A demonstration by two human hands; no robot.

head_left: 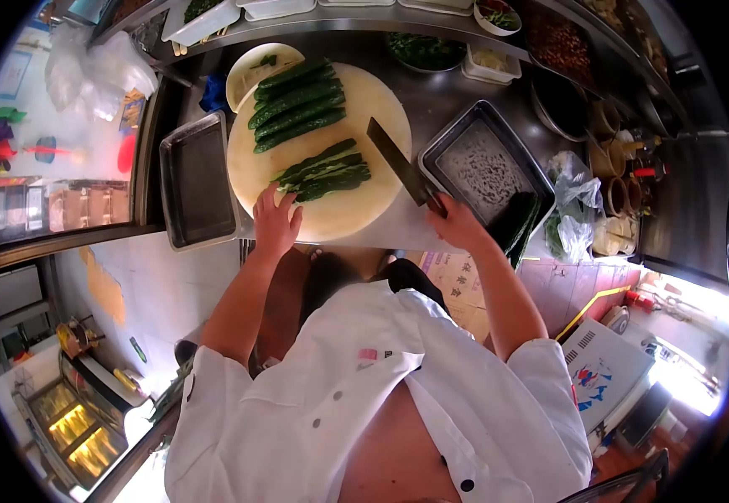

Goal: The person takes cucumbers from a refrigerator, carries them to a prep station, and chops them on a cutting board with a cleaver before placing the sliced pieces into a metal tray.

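My right hand [455,222] is closed around the handle of a cleaver [395,159]. Its blade points up and left over the right part of a round cutting board [374,99]. On the board's near half lies a bunch of split cucumbers [324,172], their pale cut faces partly showing. My left hand [275,222] rests at the near left edge of the board, fingers stretched out and apart, fingertips at the left end of the split pieces. Behind them, several whole cucumbers [299,105] lie side by side.
Right of the board stands a wet metal tray [486,159] with dark green cucumbers [515,222] at its near corner. Another metal tray [199,180] stands left. A pale bowl [243,67] touches the board's far left. A shelf edge [331,17] with containers runs along the back.
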